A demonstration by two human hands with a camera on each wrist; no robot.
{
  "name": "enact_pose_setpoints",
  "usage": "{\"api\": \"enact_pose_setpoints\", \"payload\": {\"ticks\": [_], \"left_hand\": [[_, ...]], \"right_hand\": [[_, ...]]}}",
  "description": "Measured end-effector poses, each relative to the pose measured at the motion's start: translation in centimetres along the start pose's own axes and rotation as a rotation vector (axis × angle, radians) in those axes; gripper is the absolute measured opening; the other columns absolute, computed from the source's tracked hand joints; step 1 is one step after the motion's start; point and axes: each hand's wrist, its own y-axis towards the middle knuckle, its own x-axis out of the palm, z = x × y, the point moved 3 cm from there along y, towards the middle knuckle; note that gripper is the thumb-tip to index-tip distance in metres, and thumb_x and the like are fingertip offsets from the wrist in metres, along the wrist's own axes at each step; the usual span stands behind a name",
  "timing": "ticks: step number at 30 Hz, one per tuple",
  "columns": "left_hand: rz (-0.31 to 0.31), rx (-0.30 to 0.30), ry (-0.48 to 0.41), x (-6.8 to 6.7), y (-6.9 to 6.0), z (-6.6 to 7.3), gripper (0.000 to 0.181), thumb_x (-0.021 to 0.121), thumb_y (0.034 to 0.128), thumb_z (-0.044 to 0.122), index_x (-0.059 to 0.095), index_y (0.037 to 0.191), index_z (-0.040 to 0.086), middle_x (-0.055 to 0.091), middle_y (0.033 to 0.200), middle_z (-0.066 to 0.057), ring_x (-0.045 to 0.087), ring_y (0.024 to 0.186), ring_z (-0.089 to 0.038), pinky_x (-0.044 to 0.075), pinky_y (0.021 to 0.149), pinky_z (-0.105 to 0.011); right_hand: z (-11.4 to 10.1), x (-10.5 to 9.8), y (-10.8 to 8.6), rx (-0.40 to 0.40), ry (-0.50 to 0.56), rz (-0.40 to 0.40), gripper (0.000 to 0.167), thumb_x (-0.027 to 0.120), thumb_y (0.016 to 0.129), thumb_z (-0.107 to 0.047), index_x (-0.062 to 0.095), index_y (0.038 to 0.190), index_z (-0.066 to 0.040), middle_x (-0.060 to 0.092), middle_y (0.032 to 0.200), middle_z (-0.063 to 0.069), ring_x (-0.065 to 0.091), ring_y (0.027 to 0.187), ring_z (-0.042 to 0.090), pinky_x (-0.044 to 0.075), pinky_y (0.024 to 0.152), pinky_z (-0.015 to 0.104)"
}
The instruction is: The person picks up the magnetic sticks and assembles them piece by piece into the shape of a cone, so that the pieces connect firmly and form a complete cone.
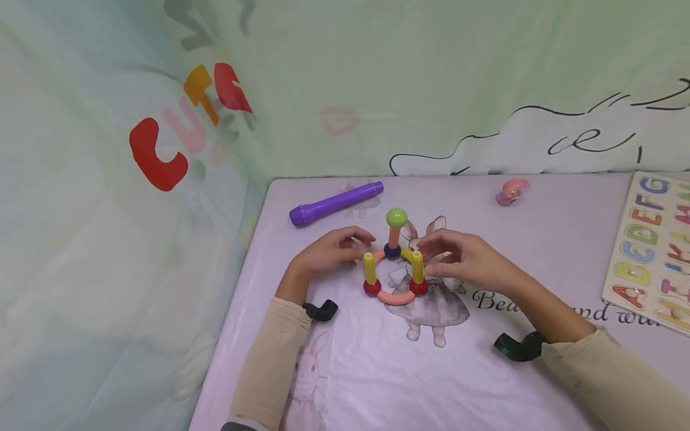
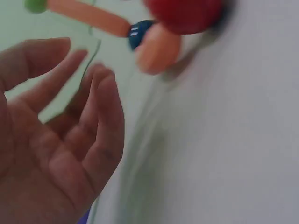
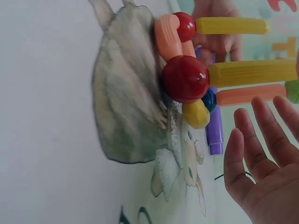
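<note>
A toy built of coloured balls and rods stands on the table: a ring with two red balls and a dark blue ball, joined by orange curved rods and a yellow one. Upright yellow rods rise from the red balls; an orange rod topped by a green ball rises from the blue. My left hand is beside the toy's left, fingers loosely bent, holding nothing. On the other side my right hand is close to the right yellow rod; the right wrist view shows its fingers apart from the rods.
A purple toy microphone lies behind the left hand. Farther back right is a small pink toy. An alphabet board lies at the right edge. Printed cloth hangs behind and left of the table.
</note>
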Motion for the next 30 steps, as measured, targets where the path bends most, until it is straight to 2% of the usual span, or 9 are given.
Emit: {"api": "enact_pose_setpoints", "payload": {"ticks": [4, 7, 10, 13, 16, 18, 21, 25, 30], "left_hand": [[-0.107, 0.095, -0.042, -0.7, -1.0, 1.0, 0.041, 0.060, 0.0919, -0.003, 0.062, 0.133, 0.005, 0.067, 0.126, -0.014, 0.066, 0.105, -0.027, 0.057, 0.088, -0.033], [-0.198, 0.132, -0.051, -0.6, -1.4, 1.6, 0.047, 0.069, 0.0893, -0.004, 0.061, 0.135, 0.005, 0.062, 0.138, -0.015, 0.064, 0.116, -0.026, 0.055, 0.096, -0.035], [-0.245, 0.143, -0.034, -0.1, -1.4, 2.2, 0.047, 0.074, 0.0893, 0.003, 0.061, 0.134, 0.005, 0.059, 0.143, -0.016, 0.063, 0.121, -0.022, 0.054, 0.100, -0.037], [-0.239, 0.147, 0.005, 0.2, -1.2, 2.6, 0.042, 0.076, 0.0899, 0.009, 0.065, 0.130, 0.006, 0.063, 0.140, -0.013, 0.064, 0.119, -0.019, 0.054, 0.100, -0.038], [-0.217, 0.142, 0.034, 0.5, -1.0, 2.6, 0.033, 0.076, 0.0906, 0.011, 0.069, 0.123, 0.007, 0.069, 0.129, -0.009, 0.065, 0.114, -0.017, 0.054, 0.098, -0.038], [-0.207, 0.133, 0.044, 0.6, -0.8, 2.6, 0.029, 0.076, 0.0913, 0.010, 0.070, 0.120, 0.007, 0.071, 0.121, -0.008, 0.066, 0.111, -0.017, 0.054, 0.098, -0.036], [-0.207, 0.116, 0.031, 0.8, -0.7, 2.6, 0.029, 0.074, 0.0919, 0.008, 0.070, 0.120, 0.004, 0.072, 0.113, -0.009, 0.066, 0.107, -0.018, 0.054, 0.096, -0.033], [-0.207, 0.106, 0.004, 1.0, -0.7, 2.6, 0.030, 0.074, 0.0921, 0.007, 0.069, 0.122, 0.002, 0.073, 0.111, -0.010, 0.067, 0.105, -0.021, 0.055, 0.095, -0.033], [-0.199, 0.121, 0.012, 1.2, -0.6, 2.7, 0.025, 0.074, 0.0926, 0.008, 0.069, 0.117, 0.004, 0.072, 0.108, -0.008, 0.068, 0.105, -0.025, 0.054, 0.097, -0.032]], "right_hand": [[-0.2, 0.2, -0.3, -0.024, -0.035, 0.022, 0.045, 0.084, 0.086, -0.025, 0.066, 0.126, -0.015, 0.070, 0.117, -0.002, 0.068, 0.110, 0.023, 0.057, 0.088, 0.027], [-0.6, 0.3, -0.2, -0.024, -0.042, 0.036, 0.052, 0.085, 0.085, -0.027, 0.063, 0.130, -0.013, 0.069, 0.121, 0.002, 0.069, 0.108, 0.024, 0.058, 0.087, 0.028], [-0.9, 0.5, 0.3, -0.011, -0.026, 0.044, 0.063, 0.085, 0.084, -0.028, 0.056, 0.138, -0.012, 0.064, 0.132, 0.009, 0.069, 0.105, 0.025, 0.059, 0.085, 0.029], [-1.0, 0.7, 0.8, 0.006, -0.001, 0.024, 0.073, 0.085, 0.084, -0.028, 0.048, 0.146, -0.015, 0.055, 0.144, 0.013, 0.070, 0.103, 0.024, 0.059, 0.083, 0.028], [-0.9, 0.9, 1.4, 0.015, 0.041, -0.018, 0.082, 0.086, 0.084, -0.025, 0.041, 0.153, -0.020, 0.050, 0.150, 0.014, 0.071, 0.100, 0.022, 0.060, 0.082, 0.028], [-0.7, 1.2, 1.7, 0.018, 0.075, -0.053, 0.086, 0.086, 0.084, -0.022, 0.038, 0.155, -0.022, 0.052, 0.149, 0.015, 0.072, 0.100, 0.022, 0.060, 0.082, 0.028], [-0.4, 1.5, 2.1, 0.024, 0.121, -0.090, 0.088, 0.085, 0.084, -0.019, 0.035, 0.157, -0.024, 0.061, 0.137, 0.019, 0.073, 0.100, 0.022, 0.059, 0.084, 0.028], [-0.2, 1.8, 2.6, 0.032, 0.139, -0.101, 0.086, 0.084, 0.085, -0.019, 0.036, 0.155, -0.027, 0.069, 0.120, 0.019, 0.072, 0.099, 0.022, 0.058, 0.084, 0.028], [-0.2, 2.0, 3.0, 0.018, 0.145, -0.091, 0.081, 0.085, 0.084, -0.019, 0.041, 0.151, -0.026, 0.066, 0.123, 0.018, 0.070, 0.101, 0.026, 0.058, 0.084, 0.028]]}}
